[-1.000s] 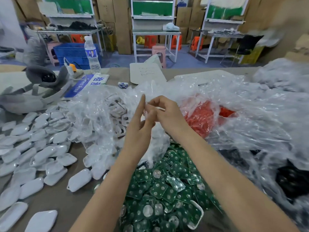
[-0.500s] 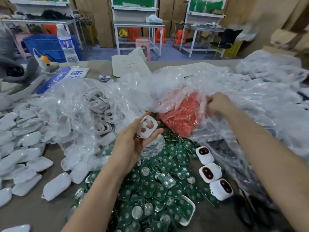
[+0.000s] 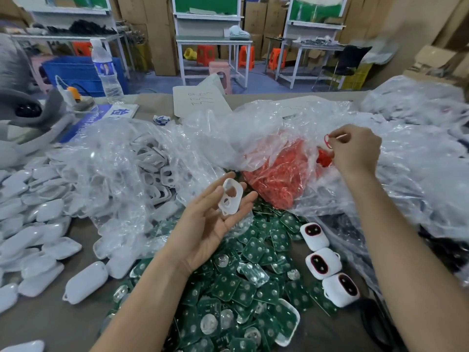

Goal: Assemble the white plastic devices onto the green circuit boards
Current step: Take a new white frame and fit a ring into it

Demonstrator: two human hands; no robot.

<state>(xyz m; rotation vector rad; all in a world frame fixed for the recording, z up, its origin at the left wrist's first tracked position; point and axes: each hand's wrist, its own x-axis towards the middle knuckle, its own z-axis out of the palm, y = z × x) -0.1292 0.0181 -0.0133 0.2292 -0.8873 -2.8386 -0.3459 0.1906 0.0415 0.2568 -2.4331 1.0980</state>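
My left hand (image 3: pixel 208 219) lies palm up above the pile of green circuit boards (image 3: pixel 228 288), fingers lightly curled round a white plastic shell with two holes (image 3: pixel 229 196). Off to the right, my right hand (image 3: pixel 355 148) is raised over a clear bag of red rings (image 3: pixel 281 174) and pinches one thin red ring (image 3: pixel 328 141) between thumb and fingertips. Three assembled white devices with dark red-rimmed windows (image 3: pixel 322 265) lie in a row right of the boards.
Several white back covers (image 3: pixel 33 224) spread over the table's left side. A clear bag of white shells (image 3: pixel 152 168) sits behind my left hand. Crumpled plastic bags (image 3: pixel 406 174) cover the right. A water bottle (image 3: pixel 105 72) and a blue sign (image 3: pixel 101 118) stand at the back left.
My hands have parted. The left one kept the white shell and turned palm up; the right one reached into the red bag and came up pinching a red ring.
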